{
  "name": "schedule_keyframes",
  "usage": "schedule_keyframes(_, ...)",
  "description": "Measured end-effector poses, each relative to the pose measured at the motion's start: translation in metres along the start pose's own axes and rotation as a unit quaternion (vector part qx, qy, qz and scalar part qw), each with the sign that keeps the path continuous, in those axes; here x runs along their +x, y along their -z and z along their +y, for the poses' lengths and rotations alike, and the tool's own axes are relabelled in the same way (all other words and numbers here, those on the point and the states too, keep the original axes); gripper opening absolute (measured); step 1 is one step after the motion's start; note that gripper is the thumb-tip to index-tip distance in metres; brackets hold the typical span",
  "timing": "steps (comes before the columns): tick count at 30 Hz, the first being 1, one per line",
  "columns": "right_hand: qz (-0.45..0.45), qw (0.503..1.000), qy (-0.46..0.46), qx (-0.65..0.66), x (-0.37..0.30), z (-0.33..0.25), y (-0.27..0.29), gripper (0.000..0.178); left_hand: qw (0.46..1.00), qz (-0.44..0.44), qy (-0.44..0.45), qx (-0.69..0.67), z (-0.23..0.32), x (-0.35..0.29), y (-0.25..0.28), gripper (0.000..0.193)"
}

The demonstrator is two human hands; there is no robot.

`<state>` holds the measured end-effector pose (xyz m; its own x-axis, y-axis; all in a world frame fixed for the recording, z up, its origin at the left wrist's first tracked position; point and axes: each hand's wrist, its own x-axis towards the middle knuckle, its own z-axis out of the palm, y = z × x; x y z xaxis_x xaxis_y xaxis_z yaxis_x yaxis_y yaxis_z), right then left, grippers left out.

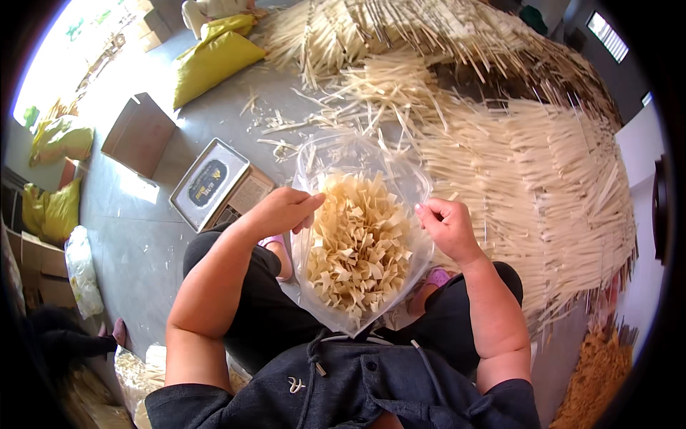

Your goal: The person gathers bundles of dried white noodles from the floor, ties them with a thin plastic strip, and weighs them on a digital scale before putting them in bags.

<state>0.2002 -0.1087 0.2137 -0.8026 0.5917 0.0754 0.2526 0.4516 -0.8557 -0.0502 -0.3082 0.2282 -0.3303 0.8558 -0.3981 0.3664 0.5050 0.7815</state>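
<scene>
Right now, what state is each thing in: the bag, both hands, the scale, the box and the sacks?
Clear plastic bag: mouth open, about full of pale strips.
Left hand: pinching the bag's rim.
Right hand: pinching the opposite rim.
Scale: platform bare.
Cardboard box: open.
Yellow sack: full, lying down.

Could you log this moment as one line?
left hand: grips bag rim | right hand: grips bag rim | clear bag: open, holds pale strips

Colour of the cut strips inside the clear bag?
Pale cream-yellow strips, in the clear bag; head view.
</scene>
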Motion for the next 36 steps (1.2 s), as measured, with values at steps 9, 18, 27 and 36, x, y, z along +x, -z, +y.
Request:
schedule_keyframes(9, -0.009, 1.0, -0.028, -0.006, -0.011, 0.002, -0.004, 0.033, 0.995, 0.094, 0.015, 0.044, -0.014, -0.023, -0.026, 0.044)
schedule_keyframes(18, -0.12, 0.989, 0.023, 0.086, -0.056, -0.019, -0.029, 0.035, 0.969, -0.012, -0.039, -0.245, 0.032, -0.057, -0.088, 0.031)
schedule_keyframes(27, 0.034, 0.976, -0.079, 0.202, -0.037, 0.012, -0.043, 0.03, 0.879, -0.012, 0.013, -0.476, 0.024, 0.003, -0.129, 0.027)
schedule_keyframes(36, 0.009, 0.999, 0.041, -0.022, -0.194, -0.05, -0.026, 0.048, 0.963, -0.051, -0.174, -0.201, 0.04, -0.075, -0.125, 0.016)
